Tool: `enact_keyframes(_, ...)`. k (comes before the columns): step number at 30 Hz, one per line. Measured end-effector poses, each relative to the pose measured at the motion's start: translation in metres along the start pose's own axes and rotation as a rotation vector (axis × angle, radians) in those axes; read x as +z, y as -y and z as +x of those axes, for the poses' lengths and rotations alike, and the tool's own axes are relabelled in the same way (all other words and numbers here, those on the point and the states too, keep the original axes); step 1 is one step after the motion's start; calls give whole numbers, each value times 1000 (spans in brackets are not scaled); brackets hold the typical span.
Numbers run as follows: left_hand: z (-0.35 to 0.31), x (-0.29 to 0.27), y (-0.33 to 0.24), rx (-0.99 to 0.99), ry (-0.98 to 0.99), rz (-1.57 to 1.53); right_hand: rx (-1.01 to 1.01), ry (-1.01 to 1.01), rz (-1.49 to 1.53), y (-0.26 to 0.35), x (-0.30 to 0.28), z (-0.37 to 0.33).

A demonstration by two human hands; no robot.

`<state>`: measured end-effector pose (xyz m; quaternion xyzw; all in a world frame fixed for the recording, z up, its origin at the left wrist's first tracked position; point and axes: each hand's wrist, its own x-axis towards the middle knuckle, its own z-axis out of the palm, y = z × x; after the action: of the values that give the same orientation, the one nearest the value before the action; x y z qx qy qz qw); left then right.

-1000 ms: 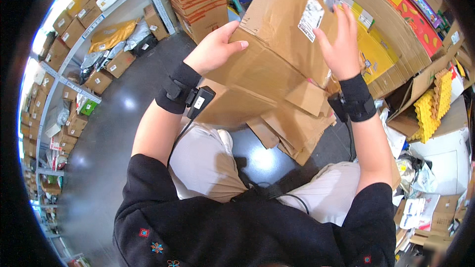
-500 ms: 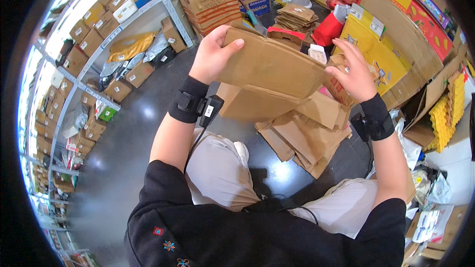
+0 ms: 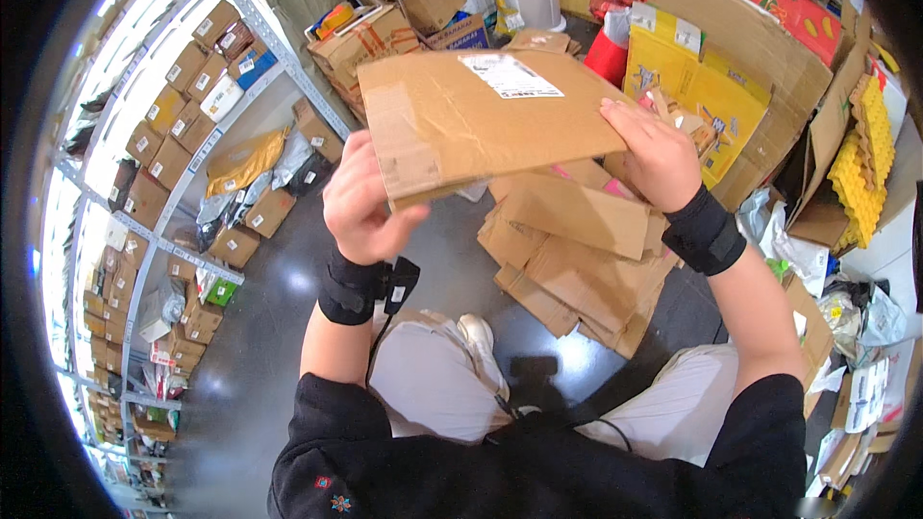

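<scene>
I hold a flattened cardboard box (image 3: 486, 120) level in the upper middle of the frame, its white label facing up. My left hand (image 3: 365, 202) is clamped on its lower left corner, thumb underneath; my right hand (image 3: 654, 154) is closed over its right edge, fingers on top. Below it, in the centre, more flattened cardboard (image 3: 577, 250) lies piled on the dark floor (image 3: 260, 327), just beyond my knees. I seem to be midway through handling this one piece. Setting it down squarely would call for both grips to loosen together. Shelves of boxes (image 3: 173, 135) fill the left side.
</scene>
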<state>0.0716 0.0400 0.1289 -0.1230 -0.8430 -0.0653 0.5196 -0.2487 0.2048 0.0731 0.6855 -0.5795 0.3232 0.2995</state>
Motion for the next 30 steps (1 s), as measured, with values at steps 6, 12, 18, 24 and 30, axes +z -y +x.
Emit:
enact_keyframes(6,-22,13,26,-405,-248,-209,-66,-212,-221,-8,-9,7)
enact_keyframes(12,-28,31,32,-984,-361,-824,-198,-194,-297,-13,-15,-1)
enact_keyframes(18,-24,37,27,-957,-415,-973,-250,-175,-276,-13,-12,-3)
enact_keyframes(24,-22,32,24,-976,-414,-1003,-211,-164,-224,-12,-14,1)
enact_keyframes(30,-31,31,29,-1004,-444,-1038,-250,-180,-283,-3,-17,5)
